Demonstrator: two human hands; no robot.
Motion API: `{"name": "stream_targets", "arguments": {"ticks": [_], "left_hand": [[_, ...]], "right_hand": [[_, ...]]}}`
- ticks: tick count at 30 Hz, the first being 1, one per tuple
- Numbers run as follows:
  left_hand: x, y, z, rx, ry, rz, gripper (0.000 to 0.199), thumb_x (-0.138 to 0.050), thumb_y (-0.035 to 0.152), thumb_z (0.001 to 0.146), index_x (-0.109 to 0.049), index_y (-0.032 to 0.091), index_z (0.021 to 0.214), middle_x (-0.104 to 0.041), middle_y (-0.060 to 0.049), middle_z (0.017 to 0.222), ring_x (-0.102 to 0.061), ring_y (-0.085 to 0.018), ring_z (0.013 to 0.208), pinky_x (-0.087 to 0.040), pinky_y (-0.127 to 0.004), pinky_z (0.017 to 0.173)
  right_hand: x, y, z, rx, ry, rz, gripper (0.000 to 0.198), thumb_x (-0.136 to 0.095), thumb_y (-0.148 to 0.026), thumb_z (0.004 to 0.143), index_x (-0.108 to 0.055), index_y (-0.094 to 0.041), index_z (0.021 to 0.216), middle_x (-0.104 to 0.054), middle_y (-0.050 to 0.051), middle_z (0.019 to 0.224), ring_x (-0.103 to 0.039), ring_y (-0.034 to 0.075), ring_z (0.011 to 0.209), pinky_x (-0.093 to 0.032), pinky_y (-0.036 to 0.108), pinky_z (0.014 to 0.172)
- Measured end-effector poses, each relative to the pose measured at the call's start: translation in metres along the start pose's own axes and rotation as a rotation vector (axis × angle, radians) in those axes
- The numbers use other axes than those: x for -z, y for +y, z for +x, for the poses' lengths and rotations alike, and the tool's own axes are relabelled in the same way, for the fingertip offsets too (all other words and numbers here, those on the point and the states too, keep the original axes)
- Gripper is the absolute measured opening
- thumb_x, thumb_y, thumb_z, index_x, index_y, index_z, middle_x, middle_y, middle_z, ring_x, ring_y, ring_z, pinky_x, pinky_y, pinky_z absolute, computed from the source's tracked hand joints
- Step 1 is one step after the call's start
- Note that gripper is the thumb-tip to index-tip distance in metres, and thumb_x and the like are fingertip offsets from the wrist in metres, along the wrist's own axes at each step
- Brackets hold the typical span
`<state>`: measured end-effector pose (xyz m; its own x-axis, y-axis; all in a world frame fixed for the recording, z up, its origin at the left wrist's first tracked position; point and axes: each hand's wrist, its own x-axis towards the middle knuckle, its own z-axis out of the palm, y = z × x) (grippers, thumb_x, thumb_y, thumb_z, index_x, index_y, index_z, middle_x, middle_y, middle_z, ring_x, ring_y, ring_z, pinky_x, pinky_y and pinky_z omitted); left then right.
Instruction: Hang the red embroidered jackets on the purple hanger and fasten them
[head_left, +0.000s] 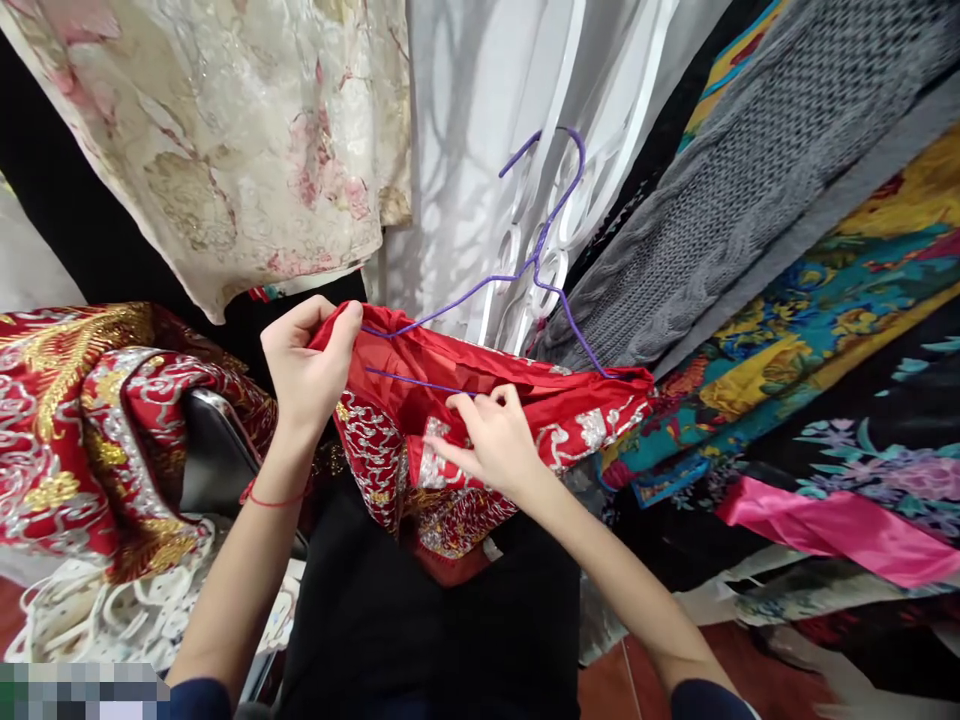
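Observation:
A red garment (375, 460) with silver and gold embroidery hangs in front of me, its plain red lining showing along the top. Inside that top edge is a purple wire hanger (517, 275), hook pointing up. My left hand (311, 365) is closed on the garment's upper left corner, thumb on top. My right hand (495, 440) is at the middle of the front edge, beside the hanger's bottom bar; its fingers are bent, and whether they pinch the bar or the cloth is partly hidden. The hanger's right end sits in the garment's right corner.
To the left, more red embroidered cloth (82, 420) lies over a dark chair, above several white hangers (112, 610). A cream floral garment (285, 130) hangs at upper left. Grey knitwear (750, 190) and floral clothes (817, 330) hang on the right, with a pink ribbon (847, 530).

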<state>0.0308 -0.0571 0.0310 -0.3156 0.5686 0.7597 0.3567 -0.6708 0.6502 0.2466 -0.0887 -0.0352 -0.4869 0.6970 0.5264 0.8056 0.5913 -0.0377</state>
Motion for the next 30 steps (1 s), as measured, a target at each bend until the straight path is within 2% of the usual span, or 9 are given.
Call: {"name": "stream_targets", "arguments": {"ticks": [2, 4, 7, 9, 11, 14, 21, 25, 30], "left_hand": [[0.001, 0.001, 0.001, 0.001, 0.008, -0.013, 0.048, -0.073, 0.034, 0.084, -0.04, 0.019, 0.053, -0.028, 0.005, 0.055, -0.022, -0.009, 0.052, -0.024, -0.028, 0.049], [0.002, 0.001, 0.002, 0.011, 0.014, -0.029, 0.049, -0.073, 0.035, 0.084, -0.039, 0.018, 0.053, -0.027, 0.005, 0.056, -0.022, -0.009, 0.053, -0.024, -0.028, 0.05], [0.0, 0.002, 0.004, 0.02, 0.006, -0.045, 0.051, -0.073, 0.037, 0.085, -0.037, 0.019, 0.053, -0.025, 0.004, 0.056, -0.022, -0.009, 0.052, -0.025, -0.028, 0.049], [-0.002, 0.001, 0.006, 0.014, 0.004, -0.049, 0.053, -0.074, 0.037, 0.084, -0.036, 0.019, 0.053, -0.024, 0.004, 0.055, -0.022, -0.009, 0.052, -0.025, -0.028, 0.048], [-0.002, -0.001, 0.007, 0.018, 0.008, -0.054, 0.053, -0.074, 0.038, 0.084, -0.036, 0.019, 0.052, -0.024, 0.004, 0.055, -0.021, -0.009, 0.052, -0.024, -0.028, 0.048], [-0.001, -0.004, 0.009, 0.037, 0.011, -0.062, 0.054, -0.073, 0.039, 0.084, -0.036, 0.019, 0.052, -0.025, 0.004, 0.055, -0.022, -0.009, 0.052, -0.023, -0.029, 0.047], [0.001, -0.007, 0.007, 0.048, 0.011, -0.059, 0.054, -0.073, 0.041, 0.085, -0.036, 0.019, 0.052, -0.026, 0.005, 0.054, -0.024, -0.009, 0.051, -0.027, -0.028, 0.049], [0.002, -0.009, 0.007, 0.057, 0.022, -0.064, 0.055, -0.072, 0.044, 0.085, -0.036, 0.019, 0.052, -0.026, 0.004, 0.054, -0.024, -0.009, 0.052, -0.027, -0.028, 0.05], [0.004, -0.014, 0.01, 0.06, 0.032, -0.056, 0.055, -0.071, 0.046, 0.085, -0.036, 0.019, 0.053, -0.027, 0.004, 0.055, -0.023, -0.01, 0.053, -0.027, -0.027, 0.051]], "right_hand": [[0.004, -0.005, -0.005, 0.038, -0.167, 0.107, 0.038, -0.055, -0.048, 0.098, -0.067, -0.014, 0.112, -0.066, 0.003, 0.067, -0.054, 0.018, 0.063, -0.035, 0.034, 0.078], [0.014, -0.003, -0.009, 0.17, -0.329, 0.303, 0.025, -0.06, -0.037, 0.098, -0.07, -0.018, 0.11, -0.066, 0.0, 0.069, -0.054, 0.015, 0.066, -0.036, 0.03, 0.078], [0.034, 0.002, -0.011, 0.435, -0.468, 0.585, 0.013, -0.068, -0.032, 0.093, -0.076, -0.022, 0.097, -0.07, 0.003, 0.093, -0.059, 0.014, 0.086, -0.038, 0.029, 0.087], [0.046, 0.002, -0.012, 0.546, -0.571, 0.624, 0.01, -0.072, -0.028, 0.089, -0.078, -0.022, 0.095, -0.069, 0.004, 0.105, -0.06, 0.015, 0.096, -0.038, 0.029, 0.09], [0.052, -0.003, -0.016, 0.594, -0.727, 0.592, 0.011, -0.073, -0.022, 0.087, -0.079, -0.023, 0.097, -0.07, 0.002, 0.104, -0.061, 0.015, 0.097, -0.039, 0.027, 0.086], [0.054, -0.012, -0.026, 0.584, -0.901, 0.522, 0.018, -0.073, -0.016, 0.086, -0.079, -0.025, 0.1, -0.074, -0.002, 0.099, -0.064, 0.013, 0.094, -0.039, 0.025, 0.074], [0.051, -0.011, -0.033, 0.524, -1.057, 0.44, 0.023, -0.077, -0.009, 0.078, -0.082, -0.027, 0.091, -0.072, -0.003, 0.085, -0.061, 0.011, 0.078, -0.036, 0.024, 0.059], [0.041, -0.011, -0.037, 0.495, -1.033, 0.424, 0.024, -0.076, -0.009, 0.077, -0.083, -0.029, 0.089, -0.071, -0.002, 0.085, -0.06, 0.011, 0.078, -0.033, 0.024, 0.055], [0.007, -0.032, -0.059, 0.441, -1.04, 0.171, 0.011, -0.077, -0.011, 0.075, -0.079, -0.022, 0.073, -0.074, 0.001, 0.087, -0.063, 0.014, 0.078, -0.04, 0.026, 0.061]]}}
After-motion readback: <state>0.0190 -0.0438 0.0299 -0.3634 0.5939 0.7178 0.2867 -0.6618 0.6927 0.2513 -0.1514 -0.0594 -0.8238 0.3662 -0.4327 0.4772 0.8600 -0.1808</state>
